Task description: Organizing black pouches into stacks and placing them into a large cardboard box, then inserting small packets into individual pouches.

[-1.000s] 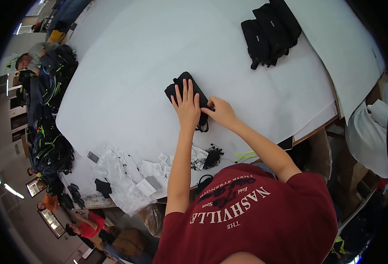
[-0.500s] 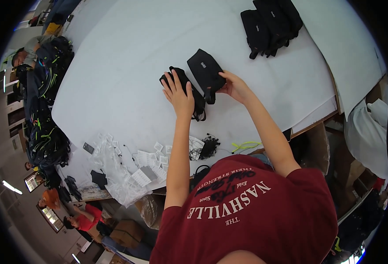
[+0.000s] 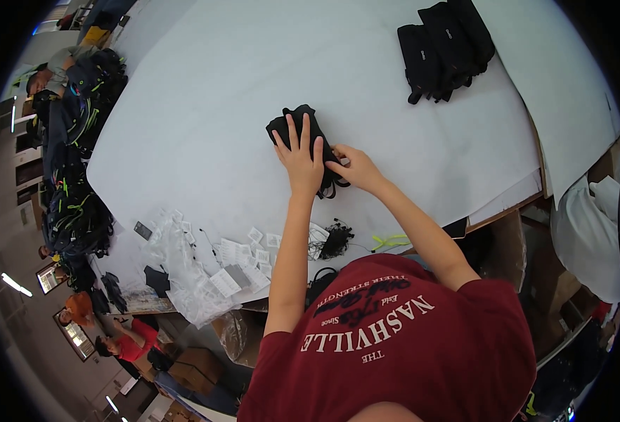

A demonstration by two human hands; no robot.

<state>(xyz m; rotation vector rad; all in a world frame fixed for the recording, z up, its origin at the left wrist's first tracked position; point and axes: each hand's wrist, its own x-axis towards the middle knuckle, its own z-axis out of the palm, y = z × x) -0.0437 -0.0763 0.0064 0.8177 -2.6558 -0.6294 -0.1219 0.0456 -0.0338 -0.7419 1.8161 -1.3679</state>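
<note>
I see a wide white paper-covered work table point(image 3: 204, 126) filling most of the view. At its far right lies a pile of black fabric pouches point(image 3: 445, 48), well apart from my hands. Near the middle sits the small black folded fabric pouch point(image 3: 297, 124) — dark, soft, slightly rumpled, a cord loop trailing at its near edge. My left hand point(image 3: 300, 156) lies flat on it, fingers spread open, gripping nothing. My right hand point(image 3: 354, 169) touches its near right edge, fingers curled — whether they pinch the cord I cannot tell. Scattered white paper tags point(image 3: 236, 264) lie along the near edge.
</note>
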